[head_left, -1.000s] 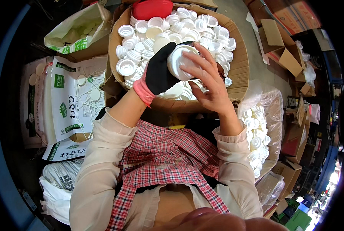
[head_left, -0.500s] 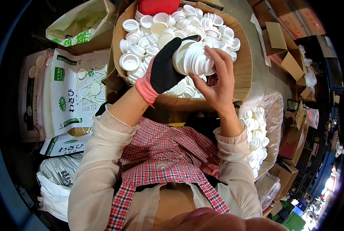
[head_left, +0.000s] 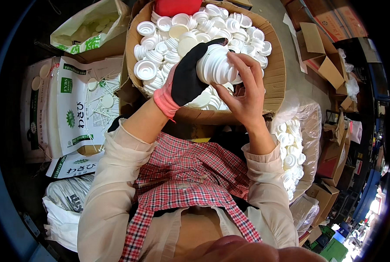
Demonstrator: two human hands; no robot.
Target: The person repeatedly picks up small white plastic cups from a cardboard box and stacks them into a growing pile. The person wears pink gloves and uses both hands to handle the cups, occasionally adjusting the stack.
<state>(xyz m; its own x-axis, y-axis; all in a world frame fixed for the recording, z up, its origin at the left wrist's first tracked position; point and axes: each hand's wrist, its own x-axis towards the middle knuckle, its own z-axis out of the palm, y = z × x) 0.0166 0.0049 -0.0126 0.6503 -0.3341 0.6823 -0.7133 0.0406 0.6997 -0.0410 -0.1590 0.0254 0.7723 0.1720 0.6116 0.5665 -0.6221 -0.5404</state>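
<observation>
My left hand point(head_left: 188, 78), in a black glove with a pink cuff, is closed around a white ridged plastic piece point(head_left: 215, 65), which looks like several round caps nested together. My bare right hand point(head_left: 245, 94) has its bent fingers and thumb on the right side of that piece. Both hands are over a big cardboard box point(head_left: 277, 70) heaped with white round caps point(head_left: 144, 70). A red object point(head_left: 175, 6) lies at the back of the heap.
A white bag point(head_left: 90, 26) sits at upper left, above printed sheets point(head_left: 79, 109) with white sticks and discs on them. At right are a plastic-lined container point(head_left: 308, 139) of white pieces and cardboard boxes point(head_left: 317, 43). White sacks point(head_left: 64, 218) lie at lower left.
Compared with a second ago, both hands are slightly higher and the held piece is turned so its ridged side shows. Since half a second ago it has shifted only slightly.
</observation>
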